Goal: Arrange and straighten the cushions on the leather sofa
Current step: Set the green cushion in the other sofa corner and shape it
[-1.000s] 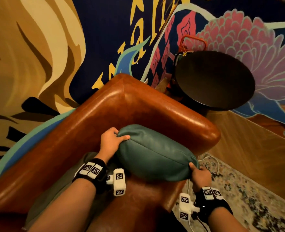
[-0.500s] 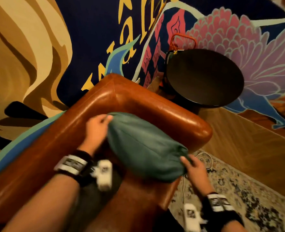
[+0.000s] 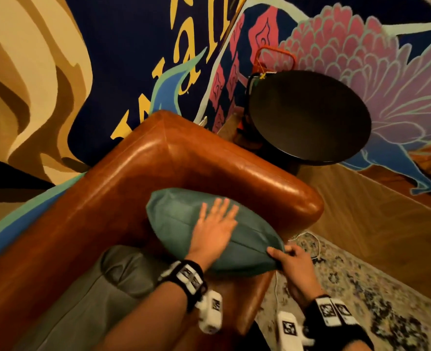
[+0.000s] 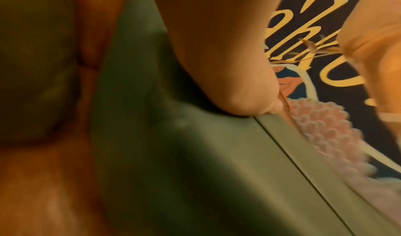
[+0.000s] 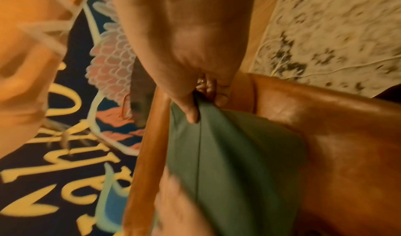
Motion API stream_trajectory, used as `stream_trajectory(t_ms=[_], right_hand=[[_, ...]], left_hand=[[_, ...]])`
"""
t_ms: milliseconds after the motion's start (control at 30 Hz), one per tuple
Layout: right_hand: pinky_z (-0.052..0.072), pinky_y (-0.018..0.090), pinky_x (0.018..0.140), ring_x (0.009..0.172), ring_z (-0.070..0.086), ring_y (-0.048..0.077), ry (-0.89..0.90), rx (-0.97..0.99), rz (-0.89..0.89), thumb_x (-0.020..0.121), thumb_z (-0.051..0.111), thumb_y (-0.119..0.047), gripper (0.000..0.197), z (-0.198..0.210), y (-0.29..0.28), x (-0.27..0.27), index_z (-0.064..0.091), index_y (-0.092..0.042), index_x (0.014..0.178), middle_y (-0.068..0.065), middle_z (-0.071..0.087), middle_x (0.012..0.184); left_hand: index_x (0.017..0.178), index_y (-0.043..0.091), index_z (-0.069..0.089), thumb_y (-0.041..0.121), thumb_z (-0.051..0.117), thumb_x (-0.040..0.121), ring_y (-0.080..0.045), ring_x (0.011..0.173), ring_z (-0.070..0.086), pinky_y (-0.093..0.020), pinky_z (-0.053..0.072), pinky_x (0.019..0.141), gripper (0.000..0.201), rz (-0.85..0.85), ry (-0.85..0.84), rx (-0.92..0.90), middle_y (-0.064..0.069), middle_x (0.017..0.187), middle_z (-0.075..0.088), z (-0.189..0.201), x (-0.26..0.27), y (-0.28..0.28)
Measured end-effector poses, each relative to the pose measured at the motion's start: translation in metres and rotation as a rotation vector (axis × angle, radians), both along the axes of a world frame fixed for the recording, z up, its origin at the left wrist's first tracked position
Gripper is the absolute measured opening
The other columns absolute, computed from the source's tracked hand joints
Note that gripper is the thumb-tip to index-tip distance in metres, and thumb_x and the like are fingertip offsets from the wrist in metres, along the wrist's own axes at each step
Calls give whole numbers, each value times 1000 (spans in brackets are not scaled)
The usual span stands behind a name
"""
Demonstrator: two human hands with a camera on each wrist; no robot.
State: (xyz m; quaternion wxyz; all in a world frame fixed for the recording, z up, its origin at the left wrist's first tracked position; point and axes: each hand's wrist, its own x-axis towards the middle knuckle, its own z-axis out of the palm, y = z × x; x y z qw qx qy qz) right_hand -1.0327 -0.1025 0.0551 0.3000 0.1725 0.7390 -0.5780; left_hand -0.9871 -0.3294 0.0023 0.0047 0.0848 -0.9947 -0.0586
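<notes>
Now | green cushion (image 3: 247,239) long axis back-left to front-right | left hand (image 3: 215,230) flat on it | right hand (image 3: 294,262) pinches corner

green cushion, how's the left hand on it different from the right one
The left hand lies flat with fingers spread on the top face of the green cushion; the right hand pinches its near corner with curled fingers. The left sits mid-cushion, the right at its edge. Both touch the same cushion.

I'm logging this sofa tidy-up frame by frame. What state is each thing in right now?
green cushion: propped in the sofa corner.
left hand: flat, fingers spread, pressing the cushion.
right hand: pinching the cushion's corner.
grey cushion: lying on the seat.
round side table: bare top.
</notes>
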Motion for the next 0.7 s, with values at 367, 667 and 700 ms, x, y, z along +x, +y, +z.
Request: stream_trajectory(t_ms=[367,667,700], right_hand=[[57,39,75,87,65,23,-65,13,-169,91,64,-53,40,-6,3,-6,55,-14,88,10,67,95],[50,49,59,69,57,29,134,132,76,80,75,-54,43,52,35,-25,56,-16,86,22,61,82],[50,47,54,65,56,29,82,85,67,82,76,-48,41,62,30,-25,55,-13,86,24,59,80]], left_hand=[[90,12,52,56,47,97,-44,87,66,-45,46,71,45,824,109,426,-21,85,68,48,22,-113],[72,8,49,40,54,99,-25,64,57,-38,41,63,42,611,254,588,-5,62,56,69,31,-145],[71,8,49,39,58,97,-24,63,55,-36,39,63,41,666,281,626,-5,62,56,67,30,-145]])
